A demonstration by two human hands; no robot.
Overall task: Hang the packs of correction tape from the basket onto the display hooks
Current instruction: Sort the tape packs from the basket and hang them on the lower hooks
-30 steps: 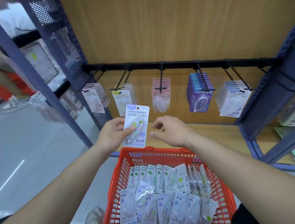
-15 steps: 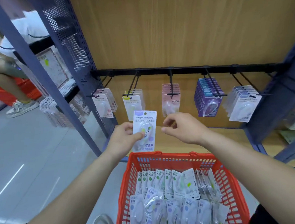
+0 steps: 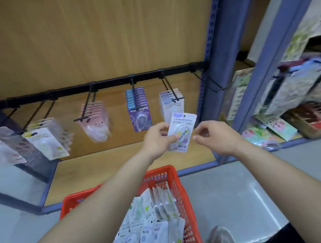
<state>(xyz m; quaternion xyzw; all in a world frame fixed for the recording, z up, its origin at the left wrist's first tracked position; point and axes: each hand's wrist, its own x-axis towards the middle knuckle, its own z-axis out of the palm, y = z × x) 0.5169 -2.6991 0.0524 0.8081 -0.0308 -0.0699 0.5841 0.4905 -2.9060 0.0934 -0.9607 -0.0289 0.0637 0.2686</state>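
Observation:
My left hand (image 3: pixel 157 139) pinches a white pack of correction tape (image 3: pixel 182 128) by its left edge and holds it upright just below the rightmost hook (image 3: pixel 171 92), in front of the white packs (image 3: pixel 171 104) hanging there. Just right of the pack is my right hand (image 3: pixel 214 138), its fingers loosely curled and holding nothing. Below my forearms the red basket (image 3: pixel 175 186) holds several more packs (image 3: pixel 151 222). A black rail (image 3: pixel 108 82) carries the hooks, which also bear purple packs (image 3: pixel 139 107), pink packs (image 3: pixel 95 120) and yellow-marked packs (image 3: pixel 46 141).
A blue shelf upright (image 3: pixel 220 67) stands right of the hooks. Beyond it a neighbouring shelf (image 3: pixel 284 105) is stacked with patterned stationery. A wooden shelf board (image 3: pixel 112 165) lies under the hanging packs. A shoe (image 3: pixel 219 236) shows on the grey floor beside the basket.
The view has swung to the right. Both hands and the held pack have moved from near the yellow and pink packs to the rightmost hook with white packs.

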